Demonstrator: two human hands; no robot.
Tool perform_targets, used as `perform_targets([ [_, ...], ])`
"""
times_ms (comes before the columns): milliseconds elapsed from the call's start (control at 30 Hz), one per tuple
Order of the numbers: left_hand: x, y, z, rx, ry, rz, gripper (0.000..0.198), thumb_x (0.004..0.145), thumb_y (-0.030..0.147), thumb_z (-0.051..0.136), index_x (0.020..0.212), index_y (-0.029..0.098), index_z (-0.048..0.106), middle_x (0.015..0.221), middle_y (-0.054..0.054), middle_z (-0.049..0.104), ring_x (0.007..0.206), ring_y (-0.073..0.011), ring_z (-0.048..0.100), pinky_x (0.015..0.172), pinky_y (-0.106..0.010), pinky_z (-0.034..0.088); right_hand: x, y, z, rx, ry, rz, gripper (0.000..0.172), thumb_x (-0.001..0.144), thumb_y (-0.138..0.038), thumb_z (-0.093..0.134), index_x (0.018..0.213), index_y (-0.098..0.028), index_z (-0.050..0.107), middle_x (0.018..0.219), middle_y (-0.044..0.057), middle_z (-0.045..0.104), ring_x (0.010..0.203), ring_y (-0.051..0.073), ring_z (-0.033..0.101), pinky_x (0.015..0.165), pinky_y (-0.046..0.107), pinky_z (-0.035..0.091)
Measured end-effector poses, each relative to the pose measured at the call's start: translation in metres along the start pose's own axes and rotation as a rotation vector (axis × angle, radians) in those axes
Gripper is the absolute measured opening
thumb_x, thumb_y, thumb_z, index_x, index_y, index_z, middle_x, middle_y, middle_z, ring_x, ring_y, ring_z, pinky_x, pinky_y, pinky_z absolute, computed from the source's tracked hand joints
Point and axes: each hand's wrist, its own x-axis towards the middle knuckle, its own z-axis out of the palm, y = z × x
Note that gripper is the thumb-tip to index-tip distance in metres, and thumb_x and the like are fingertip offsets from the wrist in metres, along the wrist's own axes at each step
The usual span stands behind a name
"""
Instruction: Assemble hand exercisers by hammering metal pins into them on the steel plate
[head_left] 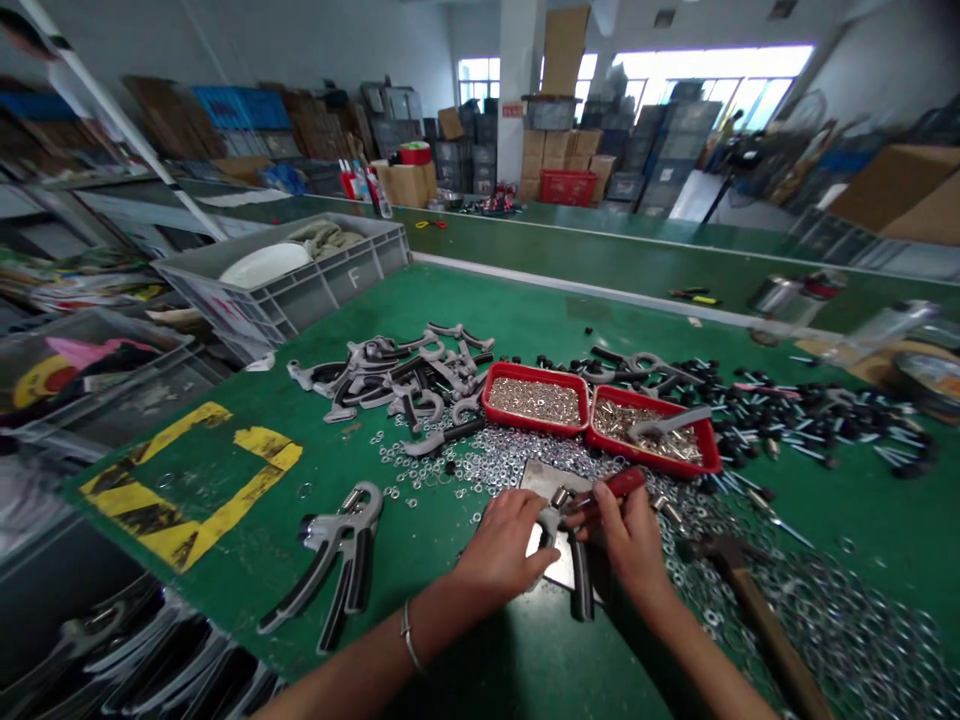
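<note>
My left hand [504, 545] is closed around a grey hand gripper [581, 575] with black padded handles, over a small metal plate [541, 480]. My right hand [630, 535] is closed on a red-handled tool [624, 484], whose working end lies by the gripper's head; its exact kind is hidden by my fingers. A small metal spring or sleeve [559, 495] shows at the gripper's top. To the left lies another hand gripper [337, 560] with a spring fitted. Loose metal nuts [495, 455] are scattered just beyond my hands.
Two red trays [534, 398] hold small metal parts; a grey scoop [671, 422] rests in the right one. Grey handle parts [397, 375] are piled behind left. A hammer [757, 610], washers [862, 630] and black-knobbed bolts [817, 405] lie right. A grey crate [352, 280] stands back left.
</note>
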Motion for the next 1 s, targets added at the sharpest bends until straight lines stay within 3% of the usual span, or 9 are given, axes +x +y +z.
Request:
perform_targets([
  [233,0.001,-0.002,0.002,-0.008,0.008,0.006,0.049,0.082,0.035,0.067,0.127,0.022,0.050,0.125,-0.008,0.053,0.117,-0.0270,0.046,0.105,-0.042,0.035,-0.005,0.003,-0.004,-0.017,0.018,-0.016,0.027,0.093,-0.056,0.044,0.094,-0.029,0.038,0.087,0.008,0.074,0.069,0.028,0.072,0.060,0.041,0.057],
  [433,0.001,-0.001,0.003,0.011,0.015,0.000,0.049,0.083,0.035,0.066,0.127,0.020,0.050,0.125,-0.009,0.053,0.118,-0.0272,0.045,0.107,-0.042,0.034,-0.004,-0.006,0.004,-0.431,0.047,-0.105,0.026,0.087,-0.050,0.049,0.092,-0.025,0.044,0.078,0.009,0.070,0.069,0.029,0.069,0.064,0.038,0.051],
  [500,0.001,0.001,0.003,0.027,0.014,-0.009,0.049,0.083,0.035,0.066,0.128,0.021,0.051,0.125,-0.009,0.053,0.118,-0.0274,0.045,0.107,-0.042,0.034,0.006,-0.014,0.004,-0.331,-0.015,-0.087,0.026,0.086,-0.049,0.054,0.090,-0.026,0.044,0.070,0.003,0.065,0.058,0.023,0.064,0.056,0.033,0.048],
  [633,0.000,0.005,0.002,0.067,0.017,-0.043,0.047,0.084,0.034,0.065,0.128,0.021,0.052,0.126,-0.009,0.054,0.118,-0.0285,0.046,0.106,-0.044,0.035,0.025,-0.029,-0.006,0.010,-0.321,0.083,0.035,0.089,-0.058,0.048,0.080,-0.025,0.045,0.043,-0.008,0.049,0.030,0.013,0.040,0.035,0.025,0.036],
  [700,0.001,0.006,0.001,0.076,0.013,-0.043,0.048,0.084,0.034,0.065,0.128,0.021,0.052,0.127,-0.010,0.054,0.119,-0.0290,0.046,0.106,-0.044,0.034,0.028,-0.027,-0.014,0.078,-0.378,0.108,0.040,0.091,-0.061,0.042,0.076,-0.024,0.046,0.042,-0.007,0.051,0.029,0.012,0.043,0.034,0.025,0.037],
  [800,0.002,0.006,0.002,0.078,0.008,-0.044,0.050,0.084,0.035,0.066,0.129,0.021,0.052,0.128,-0.010,0.054,0.120,-0.0293,0.045,0.106,-0.044,0.034,0.028,-0.013,-0.025,0.231,-0.229,0.081,0.037,0.088,-0.060,0.051,0.085,-0.024,0.047,0.059,-0.003,0.065,0.045,0.014,0.060,0.046,0.026,0.049],
  [867,0.001,0.006,0.003,0.076,0.005,-0.061,0.050,0.084,0.035,0.066,0.129,0.021,0.051,0.129,-0.009,0.054,0.120,-0.0291,0.045,0.105,-0.044,0.034,0.026,-0.001,-0.028,0.244,-0.124,0.060,0.037,0.086,-0.059,0.056,0.091,-0.025,0.045,0.068,-0.002,0.068,0.051,0.016,0.065,0.053,0.028,0.052],
  [1000,-0.006,0.009,0.003,0.093,-0.008,-0.076,0.053,0.084,0.038,0.066,0.131,0.019,0.051,0.131,-0.010,0.053,0.121,-0.0286,0.045,0.106,-0.044,0.033,0.025,0.011,-0.038,-0.169,-0.075,0.031,0.038,0.091,-0.063,0.039,0.094,-0.026,0.044,0.061,-0.003,0.065,0.046,0.018,0.061,0.048,0.030,0.048],
])
